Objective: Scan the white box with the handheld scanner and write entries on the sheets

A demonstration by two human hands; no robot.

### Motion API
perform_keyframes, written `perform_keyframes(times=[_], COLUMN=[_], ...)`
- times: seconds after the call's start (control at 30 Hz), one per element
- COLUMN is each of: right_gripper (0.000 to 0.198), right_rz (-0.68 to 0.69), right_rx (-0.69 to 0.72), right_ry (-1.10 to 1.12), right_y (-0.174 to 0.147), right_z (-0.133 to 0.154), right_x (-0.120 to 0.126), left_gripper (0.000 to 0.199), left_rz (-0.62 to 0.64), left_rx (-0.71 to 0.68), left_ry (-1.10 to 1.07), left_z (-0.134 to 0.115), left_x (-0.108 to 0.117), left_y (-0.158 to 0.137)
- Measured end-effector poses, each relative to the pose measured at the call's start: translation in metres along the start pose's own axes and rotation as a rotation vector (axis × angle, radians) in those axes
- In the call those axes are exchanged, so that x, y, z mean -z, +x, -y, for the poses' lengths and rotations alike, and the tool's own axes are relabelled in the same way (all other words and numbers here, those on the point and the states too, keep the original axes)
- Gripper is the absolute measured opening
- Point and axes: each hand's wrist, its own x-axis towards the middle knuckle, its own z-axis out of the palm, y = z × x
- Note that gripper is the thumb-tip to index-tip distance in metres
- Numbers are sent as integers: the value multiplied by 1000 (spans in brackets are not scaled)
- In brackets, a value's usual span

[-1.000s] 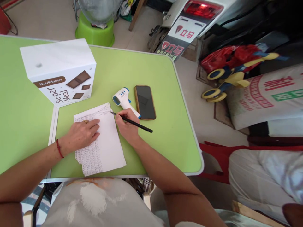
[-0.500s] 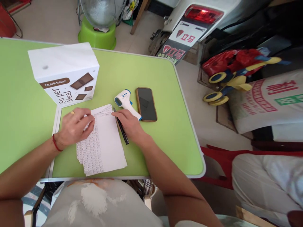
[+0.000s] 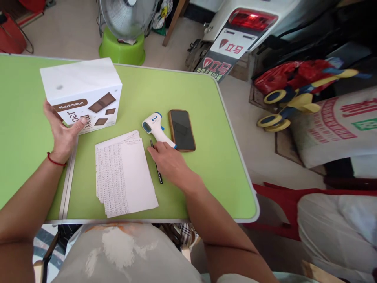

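A white box printed "NutriMotion" (image 3: 108,116) stands on the green table. My left hand (image 3: 63,135) grips its near lower left corner, thumb on the printed front and fingers around the left side. Right of the paper stack, my right hand (image 3: 169,161) has its fingers closed over a black pen (image 3: 159,176), which lies at or close to the tabletop. Between the hands is a stack of paper sheets (image 3: 138,177), its left part covered in rows of handwriting. A white and blue infrared thermometer (image 3: 159,133) lies just beyond my right hand, beside a dark smartphone (image 3: 182,129).
The green table (image 3: 212,173) has a metal rim and a seam on the left. Behind it, a fan (image 3: 126,17) sits on a green stool (image 3: 122,51). A scooter's rear (image 3: 235,33) and a filled sack (image 3: 332,125) are to the right. A seated person's leg (image 3: 326,220) shows lower right.
My left hand has left the papers and taken hold of the box, which has shifted slightly. My right hand has moved a little right with the pen, off the paper's edge.
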Motion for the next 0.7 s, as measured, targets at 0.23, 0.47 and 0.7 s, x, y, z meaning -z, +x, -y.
perform_keyframes(times=[0.23, 0.47, 0.7], right_gripper=[36, 34, 34], right_rz=[47, -56, -456], right_rx=[-43, -21, -178], right_ry=[-24, -19, 80], right_y=[-1, -4, 3], right_z=[3, 0, -13], right_x=[7, -2, -13], left_gripper=[78, 69, 73], left_rz=[86, 105, 31], left_rx=[142, 194, 183], left_ry=[-111, -140, -162], left_z=[9, 4, -3], left_x=[-4, -4, -6], left_y=[0, -1, -1])
